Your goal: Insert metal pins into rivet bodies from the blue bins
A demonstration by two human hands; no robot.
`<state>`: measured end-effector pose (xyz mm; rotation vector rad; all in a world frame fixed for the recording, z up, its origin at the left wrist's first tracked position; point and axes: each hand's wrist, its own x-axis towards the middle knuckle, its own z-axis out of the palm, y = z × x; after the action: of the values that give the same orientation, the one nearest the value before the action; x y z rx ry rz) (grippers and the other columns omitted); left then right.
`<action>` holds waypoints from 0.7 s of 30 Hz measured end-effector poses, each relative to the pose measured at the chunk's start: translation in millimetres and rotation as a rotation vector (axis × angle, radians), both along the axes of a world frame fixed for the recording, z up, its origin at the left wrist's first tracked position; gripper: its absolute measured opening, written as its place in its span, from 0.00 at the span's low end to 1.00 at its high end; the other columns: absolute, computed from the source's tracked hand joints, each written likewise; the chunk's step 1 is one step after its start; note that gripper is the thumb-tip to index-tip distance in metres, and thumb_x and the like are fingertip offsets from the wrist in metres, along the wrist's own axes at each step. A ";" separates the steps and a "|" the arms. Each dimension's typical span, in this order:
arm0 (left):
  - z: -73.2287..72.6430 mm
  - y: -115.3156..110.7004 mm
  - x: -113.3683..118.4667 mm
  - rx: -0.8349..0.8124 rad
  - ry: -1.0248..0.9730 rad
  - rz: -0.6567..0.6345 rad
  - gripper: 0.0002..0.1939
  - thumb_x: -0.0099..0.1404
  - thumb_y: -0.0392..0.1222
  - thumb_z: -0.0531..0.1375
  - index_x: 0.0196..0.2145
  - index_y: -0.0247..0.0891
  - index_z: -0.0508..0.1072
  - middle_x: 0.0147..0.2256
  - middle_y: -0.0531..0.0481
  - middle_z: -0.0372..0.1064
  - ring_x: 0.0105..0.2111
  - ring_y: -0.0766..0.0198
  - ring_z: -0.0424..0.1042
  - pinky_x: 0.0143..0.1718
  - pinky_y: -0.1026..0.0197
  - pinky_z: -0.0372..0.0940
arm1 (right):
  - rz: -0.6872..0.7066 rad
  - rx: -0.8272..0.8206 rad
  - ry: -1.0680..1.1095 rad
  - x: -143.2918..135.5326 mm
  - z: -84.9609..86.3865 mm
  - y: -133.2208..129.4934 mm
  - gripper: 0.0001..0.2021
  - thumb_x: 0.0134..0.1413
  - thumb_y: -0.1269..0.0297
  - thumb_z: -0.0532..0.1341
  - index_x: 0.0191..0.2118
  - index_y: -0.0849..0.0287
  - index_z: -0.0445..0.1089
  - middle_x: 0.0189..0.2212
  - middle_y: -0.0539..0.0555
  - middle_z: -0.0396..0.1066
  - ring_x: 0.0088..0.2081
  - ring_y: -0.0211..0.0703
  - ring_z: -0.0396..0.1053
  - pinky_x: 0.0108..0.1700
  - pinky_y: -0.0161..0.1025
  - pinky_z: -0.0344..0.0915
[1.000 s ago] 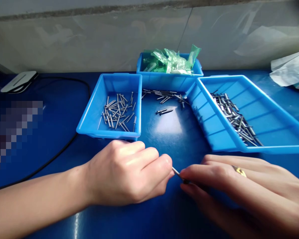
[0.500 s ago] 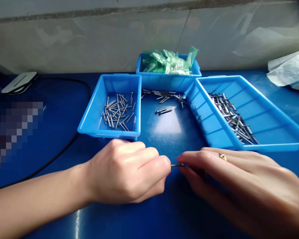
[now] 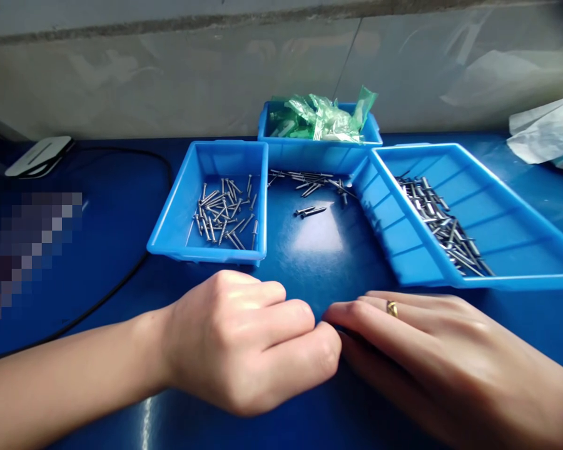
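My left hand [image 3: 253,344] is closed in a fist just in front of the left blue bin, back of the hand up. Against its thumb and index finger rest the bent fingertips of my right hand [image 3: 417,356], which wears a gold ring [image 3: 392,309]. The fingers of both hands hide the screw that showed between them a moment ago. Beyond the left hand, the left blue bin [image 3: 169,215] holds many loose screws [image 3: 223,215]. The right blue bin [image 3: 511,219] contains a heap of metal pins or rivets [image 3: 443,225].
Loose metal pins [image 3: 312,212] lie on the blue tabletop [image 3: 281,275] between the bins. At the back, another blue bin [image 3: 304,150] holds green plastic bags [image 3: 328,119]. A black cable [image 3: 122,281] curves at left near a white device [image 3: 40,156]. White crumpled material [image 3: 548,128] sits far right.
My hands have come together and the screw between them has gone out of sight. The left fist has turned and shifted slightly right and down; the right fingertips have moved left.
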<state>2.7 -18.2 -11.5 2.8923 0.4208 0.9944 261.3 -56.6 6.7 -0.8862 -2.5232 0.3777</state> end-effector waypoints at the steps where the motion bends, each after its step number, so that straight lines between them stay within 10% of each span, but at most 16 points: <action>1: 0.2 0.0 -0.1 -0.004 -0.003 -0.005 0.14 0.82 0.32 0.59 0.37 0.40 0.80 0.26 0.55 0.70 0.22 0.63 0.64 0.23 0.53 0.56 | 0.002 -0.002 -0.005 0.9 0.3 0.2 0.17 0.83 0.77 0.52 0.40 0.55 0.70 0.28 0.47 0.76 0.24 0.37 0.75 0.26 0.36 0.69; 21: 12.8 9.7 -4.4 -0.011 0.179 -0.003 0.17 0.82 0.29 0.57 0.35 0.36 0.81 0.26 0.55 0.72 0.23 0.61 0.64 0.22 0.53 0.59 | -0.040 -0.052 0.034 -3.7 -2.4 -4.5 0.18 0.87 0.71 0.50 0.38 0.52 0.66 0.25 0.44 0.71 0.20 0.34 0.65 0.23 0.36 0.57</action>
<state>-1.7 -8.5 1.3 2.9820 0.4295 0.7329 257.6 -61.1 4.3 -0.9403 -2.4713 0.4440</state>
